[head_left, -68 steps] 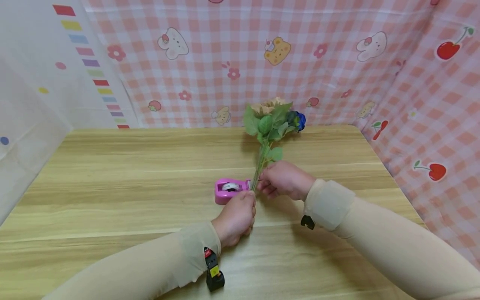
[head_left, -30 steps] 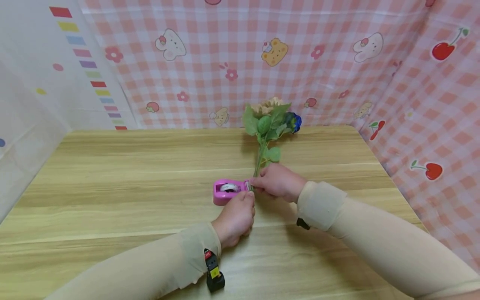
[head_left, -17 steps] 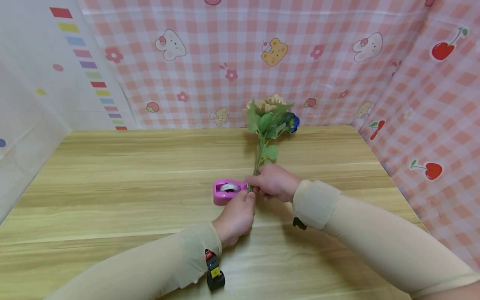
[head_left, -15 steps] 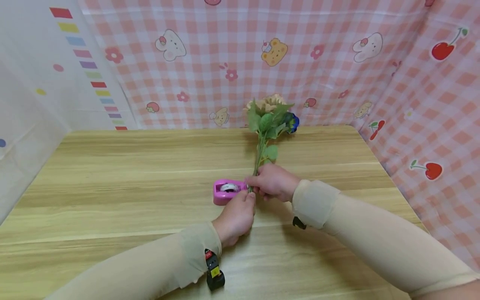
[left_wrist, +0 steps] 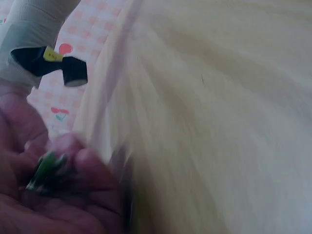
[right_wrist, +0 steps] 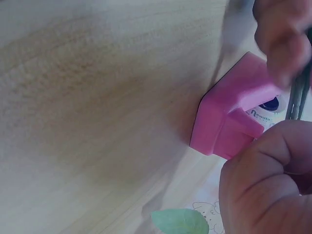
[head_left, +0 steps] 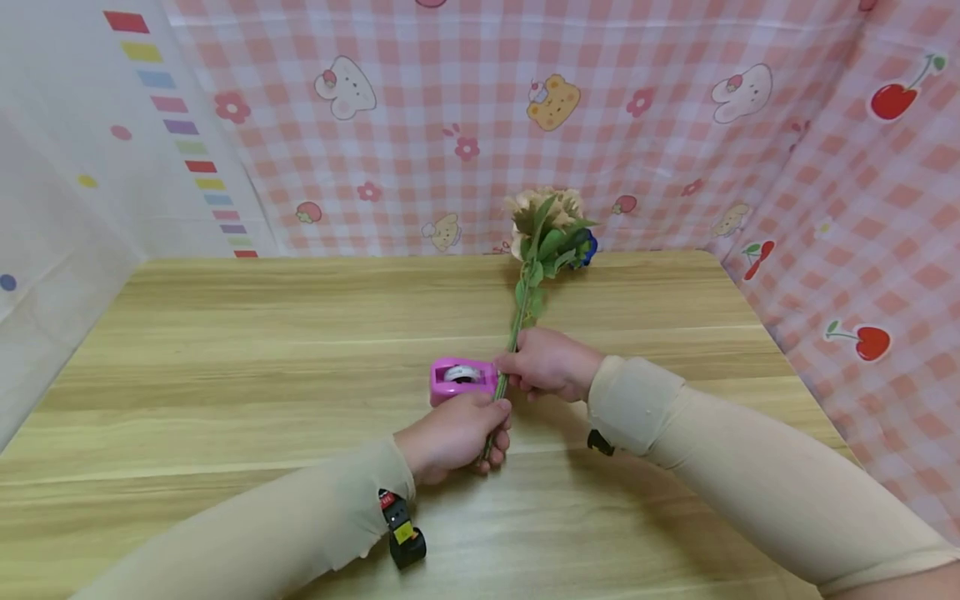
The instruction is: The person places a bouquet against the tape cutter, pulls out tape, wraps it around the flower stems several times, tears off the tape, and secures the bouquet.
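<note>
A bunch of artificial flowers with cream blooms (head_left: 547,212), a blue rose (head_left: 587,248) and green leaves points away from me. Its bundled stems (head_left: 517,325) slant down between both hands. My left hand (head_left: 453,433) grips their lower end; in the left wrist view the cut stem tips (left_wrist: 46,168) show among curled fingers. Higher up, my right hand (head_left: 553,363) pinches the stems between thumb and fingers. Just left of the stems stands a pink tape dispenser (head_left: 442,392) with a roll of tape (head_left: 462,374) in it, its cutter end close to the right fingertips.
The wood-grain table (head_left: 247,358) spreads out on both sides. A pink checked cloth (head_left: 420,83) hangs behind it, with another cloth (head_left: 847,250) along the right. Black cameras are strapped to both wrists.
My right hand has come left onto the stems. My left hand has just shifted down and left along them, baring more of their lower part. The flower heads and leaves have turned.
</note>
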A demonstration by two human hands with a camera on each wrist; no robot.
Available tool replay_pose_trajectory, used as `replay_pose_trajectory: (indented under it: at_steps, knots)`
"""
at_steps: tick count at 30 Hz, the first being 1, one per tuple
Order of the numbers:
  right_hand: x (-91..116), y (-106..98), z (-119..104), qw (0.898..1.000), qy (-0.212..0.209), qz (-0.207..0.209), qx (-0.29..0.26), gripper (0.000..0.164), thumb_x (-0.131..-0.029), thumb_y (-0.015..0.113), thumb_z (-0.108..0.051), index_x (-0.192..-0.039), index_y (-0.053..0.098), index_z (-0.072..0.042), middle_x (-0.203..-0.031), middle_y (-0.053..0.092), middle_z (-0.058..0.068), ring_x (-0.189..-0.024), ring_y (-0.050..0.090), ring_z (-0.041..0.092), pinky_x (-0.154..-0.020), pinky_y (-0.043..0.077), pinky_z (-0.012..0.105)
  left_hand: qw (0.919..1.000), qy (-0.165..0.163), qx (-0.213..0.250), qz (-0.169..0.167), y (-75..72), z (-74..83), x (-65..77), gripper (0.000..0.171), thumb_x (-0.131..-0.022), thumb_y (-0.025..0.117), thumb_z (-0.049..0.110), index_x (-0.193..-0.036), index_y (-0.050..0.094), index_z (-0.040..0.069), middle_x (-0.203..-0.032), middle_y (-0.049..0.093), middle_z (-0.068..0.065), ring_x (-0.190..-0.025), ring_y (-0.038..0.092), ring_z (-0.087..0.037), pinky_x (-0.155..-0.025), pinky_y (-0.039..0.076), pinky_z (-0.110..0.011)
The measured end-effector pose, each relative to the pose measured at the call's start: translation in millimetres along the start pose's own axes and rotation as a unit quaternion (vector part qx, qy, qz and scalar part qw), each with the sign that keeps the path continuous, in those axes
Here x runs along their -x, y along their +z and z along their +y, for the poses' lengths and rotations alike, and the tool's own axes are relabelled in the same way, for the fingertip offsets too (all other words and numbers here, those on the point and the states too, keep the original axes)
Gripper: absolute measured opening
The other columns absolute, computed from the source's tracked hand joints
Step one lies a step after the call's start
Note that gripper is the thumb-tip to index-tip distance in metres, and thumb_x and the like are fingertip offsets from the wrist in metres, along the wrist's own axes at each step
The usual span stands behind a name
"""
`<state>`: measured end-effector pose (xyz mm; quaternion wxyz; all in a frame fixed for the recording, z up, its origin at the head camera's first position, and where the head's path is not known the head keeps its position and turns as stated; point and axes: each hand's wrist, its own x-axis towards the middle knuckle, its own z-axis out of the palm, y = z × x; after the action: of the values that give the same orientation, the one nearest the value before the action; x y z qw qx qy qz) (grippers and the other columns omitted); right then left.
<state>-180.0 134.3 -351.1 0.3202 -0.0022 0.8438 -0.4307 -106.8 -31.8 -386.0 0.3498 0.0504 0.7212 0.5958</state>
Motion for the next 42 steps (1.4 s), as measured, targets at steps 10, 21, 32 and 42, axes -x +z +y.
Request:
replay_pose_trajectory:
  at_steps: [10,21,32,42]
  knots:
    - [0.3,-1.7,0.2,1.000,0.002,-0.006,-0.025,0.021,-0.107,0.057,-0.017,-0.089,0.057,-0.006,-0.070,0.054,0.002,-0.059,0.049,0.013,-0.057,0.050,0.025,0.9020,0.093,-0.406,0.113,-48.6,21.8,26.6,0.027,-0.104,0.064,0.040,-0.098,0.062,0.014,-0.076,0.061,-0.001,-0.062,0.054,-0.016,-0.057,0.048,-0.033]
    - [-0.4,-1.0,7.2,0.991,0.013,-0.020,-0.130,0.009,-0.108,0.055,-0.011,-0.105,0.054,-0.002,-0.072,0.053,0.002,-0.062,0.053,0.011,-0.057,0.056,0.022,0.8621,0.113,-0.481,0.111,-83.1,7.1,-1.3,0.070,-0.089,0.085,0.037,-0.146,0.056,0.008,-0.137,0.066,-0.010,-0.124,0.064,-0.028,-0.112,0.050,-0.047]
    - [0.1,0.8,5.0,0.983,0.001,-0.042,-0.178,0.012,-0.108,0.052,-0.006,-0.113,0.054,0.005,-0.079,0.061,0.006,-0.067,0.061,0.013,-0.068,0.061,0.025,0.8478,0.103,-0.511,0.095,-85.0,13.5,-0.8,0.053,-0.090,0.084,0.036,-0.134,0.064,0.015,-0.116,0.071,-0.001,-0.099,0.064,-0.018,-0.097,0.054,-0.041]
    - [1.5,3.0,3.4,0.986,-0.026,-0.036,-0.160,0.012,-0.104,0.055,-0.001,-0.092,0.052,-0.004,-0.070,0.057,0.004,-0.062,0.057,0.013,-0.060,0.056,0.023,0.8390,0.096,-0.528,0.091,-84.1,17.1,-0.7,0.049,-0.090,0.084,0.036,-0.131,0.065,0.017,-0.114,0.071,0.000,-0.099,0.064,-0.019,-0.096,0.054,-0.043]
